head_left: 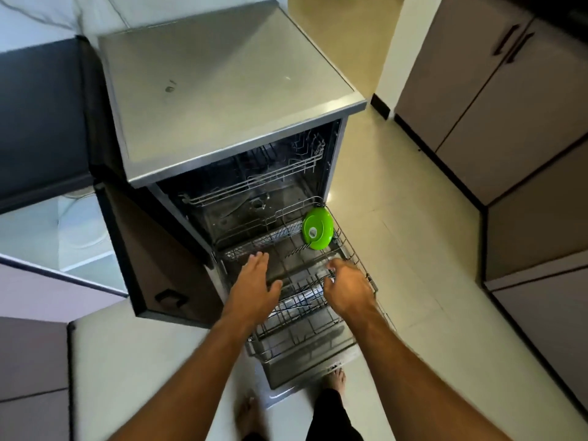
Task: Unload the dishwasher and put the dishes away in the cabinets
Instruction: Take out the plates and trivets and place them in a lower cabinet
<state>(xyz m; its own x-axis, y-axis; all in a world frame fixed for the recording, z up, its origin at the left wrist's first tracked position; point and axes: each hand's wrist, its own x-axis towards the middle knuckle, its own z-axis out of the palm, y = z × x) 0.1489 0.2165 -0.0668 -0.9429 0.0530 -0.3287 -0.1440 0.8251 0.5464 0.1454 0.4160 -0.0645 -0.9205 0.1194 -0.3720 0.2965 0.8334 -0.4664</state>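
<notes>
The dishwasher [229,100] stands open with its door folded down and the lower wire rack [356,259] pulled out over it. A green plate [318,229] stands on edge at the rack's far right corner. My left hand [254,278] hovers flat over the left part of the rack, fingers straight, holding nothing. My right hand [346,288] reaches over the rack's middle with fingers loosely bent toward the wires; it holds nothing I can see. The upper rack [254,183] sits inside the machine and looks bare.
Closed brown cabinets [496,100] line the right side. A dark appliance [41,122] and a pale counter [41,14] lie to the left. An open dark cabinet door [165,249] stands beside the dishwasher. My bare feet [334,378] are on the tiled floor by the door.
</notes>
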